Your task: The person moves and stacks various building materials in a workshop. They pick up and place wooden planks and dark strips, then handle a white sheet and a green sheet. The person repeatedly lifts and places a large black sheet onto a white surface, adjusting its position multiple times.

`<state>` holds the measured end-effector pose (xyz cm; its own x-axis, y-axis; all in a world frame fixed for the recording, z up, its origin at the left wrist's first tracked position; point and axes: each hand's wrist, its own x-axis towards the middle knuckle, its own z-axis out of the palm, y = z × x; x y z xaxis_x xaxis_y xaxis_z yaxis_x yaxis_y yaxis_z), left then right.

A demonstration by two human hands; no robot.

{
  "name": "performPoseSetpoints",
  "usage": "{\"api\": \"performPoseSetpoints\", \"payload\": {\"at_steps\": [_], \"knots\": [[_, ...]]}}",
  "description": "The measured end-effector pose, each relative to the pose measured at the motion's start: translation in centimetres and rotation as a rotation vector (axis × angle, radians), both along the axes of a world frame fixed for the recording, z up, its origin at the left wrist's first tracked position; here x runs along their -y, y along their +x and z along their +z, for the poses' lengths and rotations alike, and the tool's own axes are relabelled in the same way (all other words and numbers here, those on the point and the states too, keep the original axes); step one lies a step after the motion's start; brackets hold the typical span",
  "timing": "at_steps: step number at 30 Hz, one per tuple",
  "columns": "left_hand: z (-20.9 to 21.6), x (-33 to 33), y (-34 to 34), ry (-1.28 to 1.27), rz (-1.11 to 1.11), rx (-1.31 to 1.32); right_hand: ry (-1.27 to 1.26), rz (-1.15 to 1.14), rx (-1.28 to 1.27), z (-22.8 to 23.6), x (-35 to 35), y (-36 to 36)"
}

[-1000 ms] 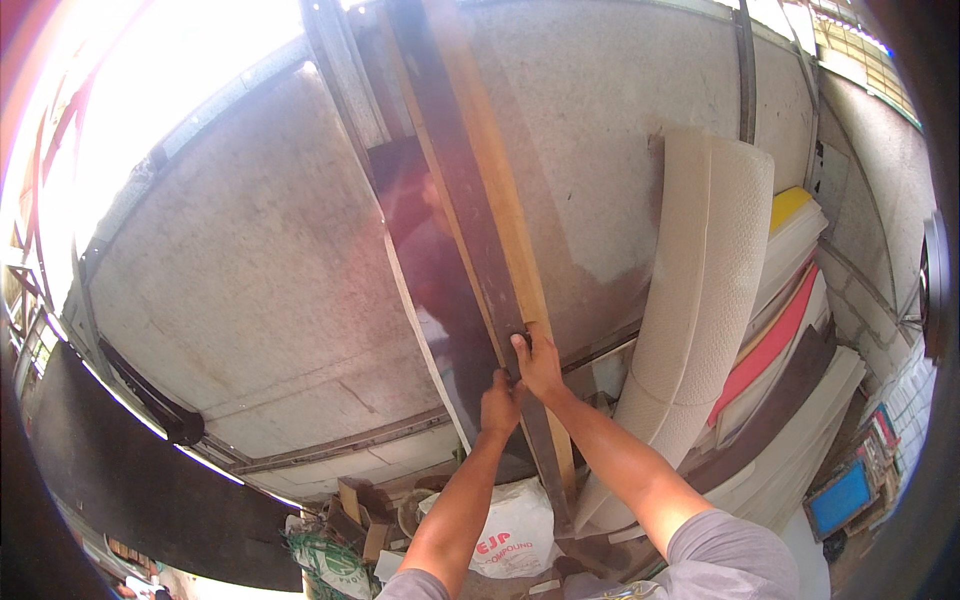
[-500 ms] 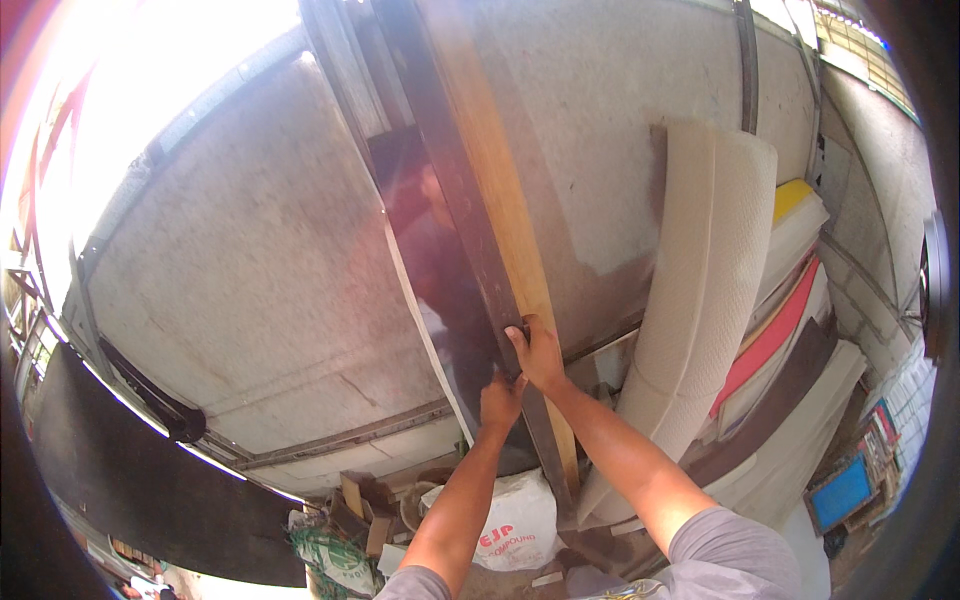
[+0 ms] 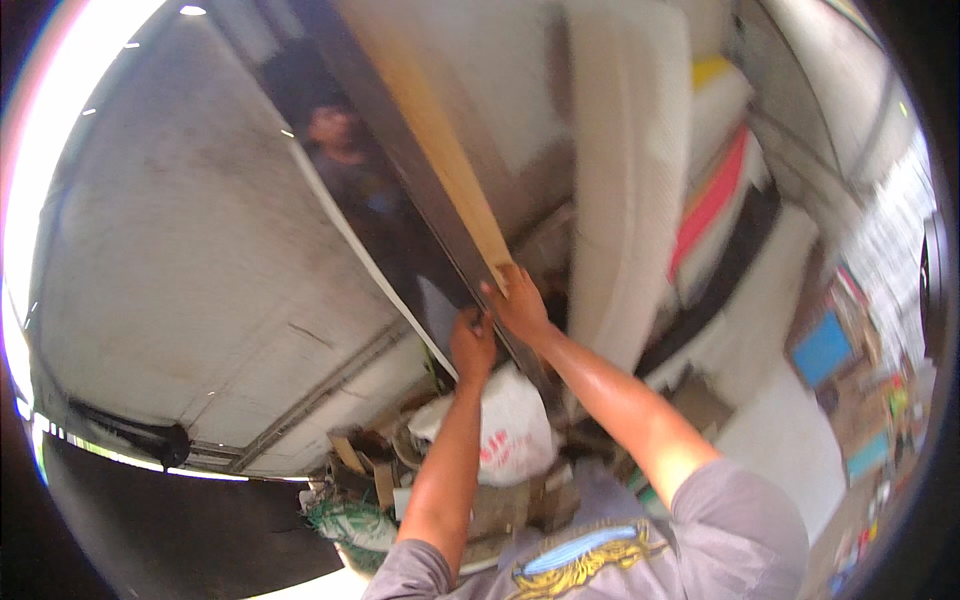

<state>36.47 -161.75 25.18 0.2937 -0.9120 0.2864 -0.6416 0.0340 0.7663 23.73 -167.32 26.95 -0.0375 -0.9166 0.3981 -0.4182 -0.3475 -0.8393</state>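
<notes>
A long dark brown board (image 3: 400,160) leans upright against the wall, with a light wooden plank (image 3: 440,130) along its right side. My right hand (image 3: 522,308) is wrapped over both near their lower part, its thumb on the dark face. Just below and to the left, my left hand (image 3: 472,345) is closed at the dark board's left edge; its fingertips are partly hidden. Beside the board on the left stands a dark glossy mirror panel (image 3: 370,215) with a pale edge, reflecting me.
Rolled cream foam (image 3: 630,180) stands to the right, beside red (image 3: 708,205) and black sheets (image 3: 725,275). A white sack (image 3: 515,430) sits below my hands, near scrap boxes (image 3: 365,465) and a green net bag (image 3: 350,525). Blue-framed items (image 3: 822,348) lie at right.
The view has shifted, so the boards, foam and wall sit further left and higher in the picture. Both hands keep their places on the board.
</notes>
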Motion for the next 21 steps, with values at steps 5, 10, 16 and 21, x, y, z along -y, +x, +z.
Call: {"api": "performPoseSetpoints", "payload": {"at_steps": [5,10,16,21], "knots": [[-5.4,-8.2,-0.5,0.107,-0.290,-0.068,0.281,-0.072,0.068,-1.4,-11.3,-2.4],[-10.2,-20.4,-4.0,0.372,-0.458,-0.256,0.472,-0.239,-0.012,-7.5,-24.9,-5.0],[-20.0,-32.5,-3.9,0.523,-0.555,-0.123,0.659,-0.313,-0.011,-15.2,-38.2,-8.5],[-21.6,-40.4,-6.2,0.771,-0.546,-0.009,0.853,-0.212,-0.208,-18.8,-45.2,-13.5]]}}
